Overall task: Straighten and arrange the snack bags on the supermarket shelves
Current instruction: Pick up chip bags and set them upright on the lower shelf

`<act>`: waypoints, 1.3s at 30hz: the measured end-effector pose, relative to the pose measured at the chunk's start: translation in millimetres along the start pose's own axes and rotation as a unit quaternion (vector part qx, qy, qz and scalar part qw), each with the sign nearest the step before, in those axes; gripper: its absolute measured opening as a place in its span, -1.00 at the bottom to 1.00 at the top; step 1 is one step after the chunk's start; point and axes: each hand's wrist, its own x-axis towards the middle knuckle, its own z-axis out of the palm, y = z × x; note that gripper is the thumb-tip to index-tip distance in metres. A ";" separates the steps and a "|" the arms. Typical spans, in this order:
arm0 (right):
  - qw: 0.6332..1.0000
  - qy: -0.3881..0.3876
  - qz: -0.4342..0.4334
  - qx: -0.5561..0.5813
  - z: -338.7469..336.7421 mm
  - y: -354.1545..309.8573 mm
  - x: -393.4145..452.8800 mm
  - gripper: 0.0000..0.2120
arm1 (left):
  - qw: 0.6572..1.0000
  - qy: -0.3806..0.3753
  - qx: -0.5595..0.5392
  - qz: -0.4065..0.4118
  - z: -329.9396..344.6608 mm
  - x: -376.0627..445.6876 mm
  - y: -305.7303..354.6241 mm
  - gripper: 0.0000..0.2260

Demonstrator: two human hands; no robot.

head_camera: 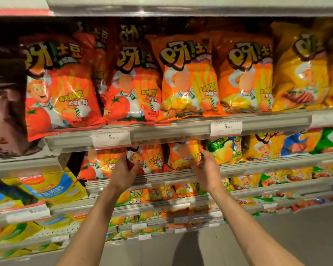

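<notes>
- Fingers [132, 166] of the left hand [123, 172] are curled against the lower left corner of a red tomato snack bag [152, 160] on the second shelf [258, 167]; the corner seems to be pinched, though the grip is partly blurred.
- Fingers [201, 150] of the right hand [205, 170] are stretched upward and laid on the right edge of an orange snack bag [183, 156], while the thumb is pressed near its lower front; whether the bag is truly gripped cannot be told.
- Both bags are seen upright, side by side, on the second shelf, just beneath the price rail [161, 134] of the shelf above.
- A second tomato bag [100, 166] is seen to the left of the left hand, and a green snack bag [227, 148] to the right of the right hand.
- On the upper shelf, large bags are stood in a row: red tomato bags [62, 87] at the left, orange bags [188, 77] in the middle, yellow bags [300, 70] at the right.
- Two price tags [111, 138] marked 5.90 are fixed to the rail.
- Smaller packs are ranged on the lower shelves [161, 208].
</notes>
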 end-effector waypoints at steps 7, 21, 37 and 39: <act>0.996 -0.004 -0.036 -0.080 0.8 -12.3 -8.5 -0.51 | 0.999 0.037 0.017 0.017 5.2 -3.1 3.6 -0.78; 1.000 0.007 0.030 0.006 -58.7 -3.2 -5.1 -0.81 | 0.979 0.170 -0.049 0.100 29.9 -39.2 25.2 -0.89; 1.000 -0.009 -0.013 0.005 -121.6 40.1 52.8 -0.76 | 0.994 0.074 -0.075 0.037 139.3 -7.0 85.6 -0.36; 0.999 -0.039 0.007 0.014 -124.3 43.6 61.1 -0.69 | 0.994 0.056 -0.093 0.011 139.6 -6.4 82.3 -0.43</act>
